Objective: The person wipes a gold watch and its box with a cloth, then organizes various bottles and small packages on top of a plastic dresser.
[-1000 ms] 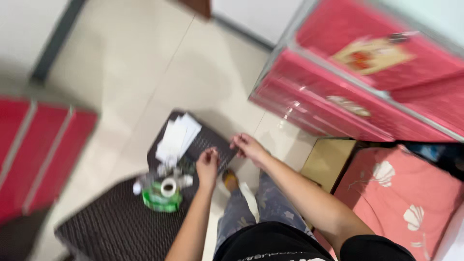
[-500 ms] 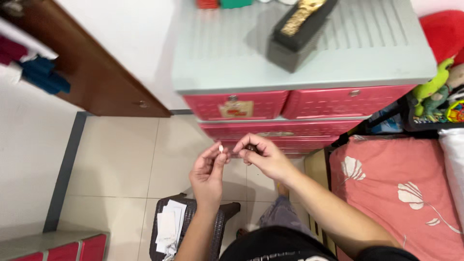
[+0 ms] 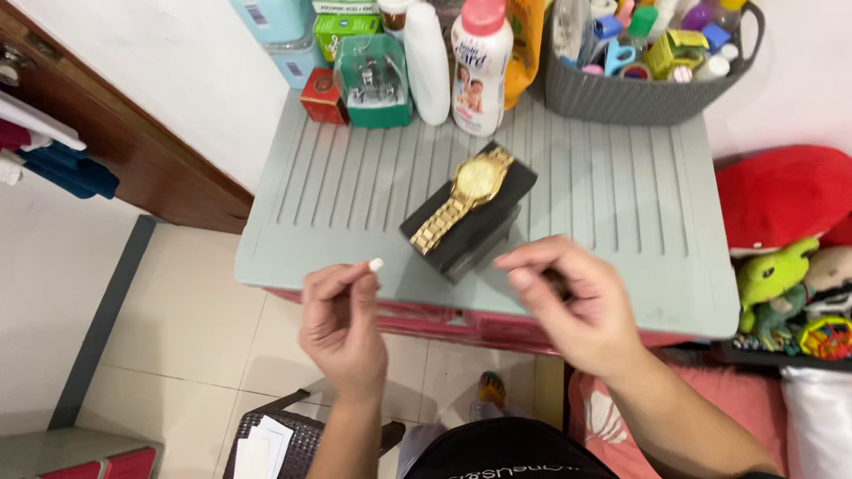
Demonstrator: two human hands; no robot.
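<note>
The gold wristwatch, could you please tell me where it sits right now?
In the head view the gold wristwatch lies on a black box mid-top of the grey drawer cabinet, beyond both hands.

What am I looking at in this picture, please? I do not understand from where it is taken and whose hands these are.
The picture comes from a camera worn on a person's head, looking down, so both hands belong to that person. There is no machine here.

The left hand pinches a tiny white piece between its fingertips. The right hand is curled in front of the cabinet; whether it holds something cannot be seen.

Under the hands stands a grey-topped drawer cabinet. On it lies a gold wristwatch on a dark box. Behind are bottles, a small green box and a grey basket full of small items. Below, the person's legs and a dark stool with white papers show.
</note>
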